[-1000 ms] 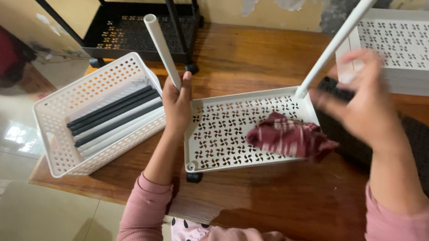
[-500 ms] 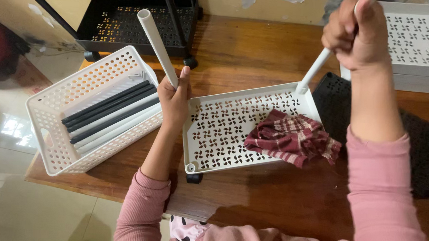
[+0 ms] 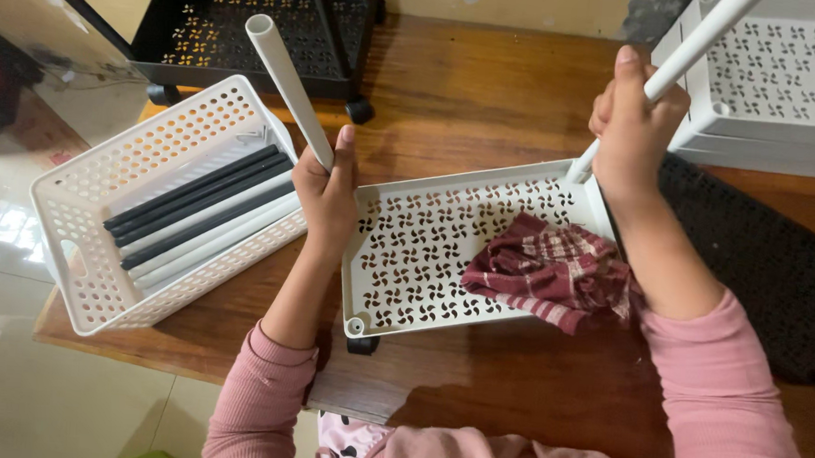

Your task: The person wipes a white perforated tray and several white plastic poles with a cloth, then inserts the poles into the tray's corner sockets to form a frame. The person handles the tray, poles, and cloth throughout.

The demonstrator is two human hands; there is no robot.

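A white perforated shelf tray [image 3: 425, 258] lies on the wooden table [image 3: 491, 102] in front of me. My left hand [image 3: 327, 196] grips a white pole [image 3: 289, 85] standing at the tray's left far corner. My right hand [image 3: 632, 130] is closed around a second white pole [image 3: 697, 44] rising from the tray's right far corner. A dark red checked cloth [image 3: 556, 271] lies crumpled in the tray's right half, partly under my right forearm.
A white plastic basket [image 3: 75, 265] at the left holds black and white poles [image 3: 197, 207]. A black wheeled shelf [image 3: 250, 21] stands at the back left, white shelf trays [image 3: 784, 82] at the back right, a dark mat [image 3: 764, 260] on the right.
My right hand left the cloth in the tray, rose and closed on the right pole, then slid down it. My left hand has stayed on the left pole.
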